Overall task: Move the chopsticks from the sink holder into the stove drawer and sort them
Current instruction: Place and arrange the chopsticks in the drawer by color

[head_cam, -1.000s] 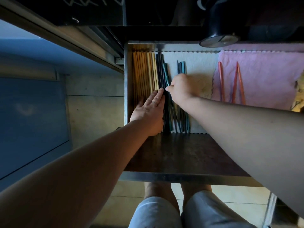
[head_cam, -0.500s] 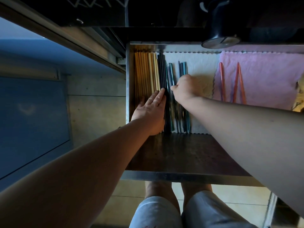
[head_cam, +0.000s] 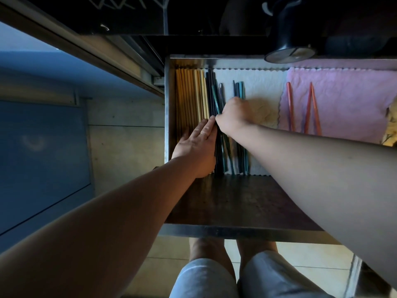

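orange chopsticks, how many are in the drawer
3 orange chopsticks, all on the pink cloth: one alone near its left edge, two right of it meeting at their far ends. None seems hidden.

Open drawer (head_cam: 236, 230): white liner (head_cam: 260, 82) left, pink cloth (head_cam: 348, 97) right, chopsticks (head_cam: 241, 89) on both.

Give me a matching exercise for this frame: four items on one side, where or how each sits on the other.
1 wooden chopsticks
2 orange chopsticks
3 teal chopstick
4 left hand

A on the pink cloth
B pinched by the right hand
C along the left wall of the drawer
D flat, fingers straight

Pairs: 1-C, 2-A, 3-B, 4-D
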A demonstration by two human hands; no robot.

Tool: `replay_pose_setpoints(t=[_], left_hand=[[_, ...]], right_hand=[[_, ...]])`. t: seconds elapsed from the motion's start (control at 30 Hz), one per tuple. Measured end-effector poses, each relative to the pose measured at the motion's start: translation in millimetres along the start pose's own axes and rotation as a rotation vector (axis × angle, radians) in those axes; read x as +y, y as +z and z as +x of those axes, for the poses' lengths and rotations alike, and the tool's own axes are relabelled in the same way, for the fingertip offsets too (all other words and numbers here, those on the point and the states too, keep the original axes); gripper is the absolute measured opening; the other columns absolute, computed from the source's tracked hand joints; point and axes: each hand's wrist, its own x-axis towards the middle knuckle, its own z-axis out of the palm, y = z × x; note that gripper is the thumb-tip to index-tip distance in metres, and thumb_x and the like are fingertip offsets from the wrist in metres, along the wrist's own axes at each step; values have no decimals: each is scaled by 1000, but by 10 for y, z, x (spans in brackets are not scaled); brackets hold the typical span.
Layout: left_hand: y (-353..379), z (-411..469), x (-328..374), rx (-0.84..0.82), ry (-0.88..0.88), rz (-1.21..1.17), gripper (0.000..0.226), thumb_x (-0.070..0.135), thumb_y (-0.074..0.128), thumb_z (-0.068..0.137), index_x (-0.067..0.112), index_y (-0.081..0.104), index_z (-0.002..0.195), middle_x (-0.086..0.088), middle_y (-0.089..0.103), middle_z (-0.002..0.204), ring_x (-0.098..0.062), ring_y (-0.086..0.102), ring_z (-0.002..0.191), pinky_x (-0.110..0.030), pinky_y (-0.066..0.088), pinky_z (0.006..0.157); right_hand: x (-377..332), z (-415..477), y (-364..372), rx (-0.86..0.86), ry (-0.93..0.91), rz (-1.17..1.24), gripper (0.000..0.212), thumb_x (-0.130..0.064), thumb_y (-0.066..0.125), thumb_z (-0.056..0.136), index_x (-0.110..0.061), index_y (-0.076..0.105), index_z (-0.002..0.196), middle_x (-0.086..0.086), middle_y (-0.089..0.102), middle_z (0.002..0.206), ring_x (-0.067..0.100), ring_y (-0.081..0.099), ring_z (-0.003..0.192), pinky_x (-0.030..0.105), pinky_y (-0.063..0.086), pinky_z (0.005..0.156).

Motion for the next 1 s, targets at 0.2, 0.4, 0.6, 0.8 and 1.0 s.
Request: replay_pose_setpoints(t=[0.2,0.4,0.6,0.8,1.0], left_hand=[[-11,-7,1,-15,-2,12,87,25,52,96,23,-13,155,10,-33,157,-12,-20,148,-53,15,119],[-21,-12,4,-15,11,19,87,24,51,96,22,-13,155,9,-32,157,-13,-20,148,-52,12,120],[18,-16,74,67,24,87,84,17,46,95,24,-13,155,9,-34,156,-15,-24,147,-46,-3,120],[45,82,188,84,73,135,83,17,43,96,29,-15,154,9,-27,159,-17,-20,148,-50,-4,121],[33,46,195,65,69,183,86,18,47,93,28,-13,155,10,-28,159,-16,-19,149,-50,-5,120]], right_hand=[[87,3,80,70,23,66,20,-16,66,88,-1,62,101,15,69,99,30,67,90,34,55,75],[183,18,68,15,42,148,21,-31,66,88,-10,62,88,10,66,87,26,64,81,29,47,67],[316,-113,12,110,29,157,13,-22,51,93,-13,60,98,5,63,90,25,59,83,31,47,70],[459,-137,13,71,-14,262,4,-12,56,86,-15,57,86,11,66,91,31,62,87,40,53,80],[611,-156,-46,70,-24,308,8,-5,58,82,-10,61,88,13,66,94,32,63,89,41,52,80]])
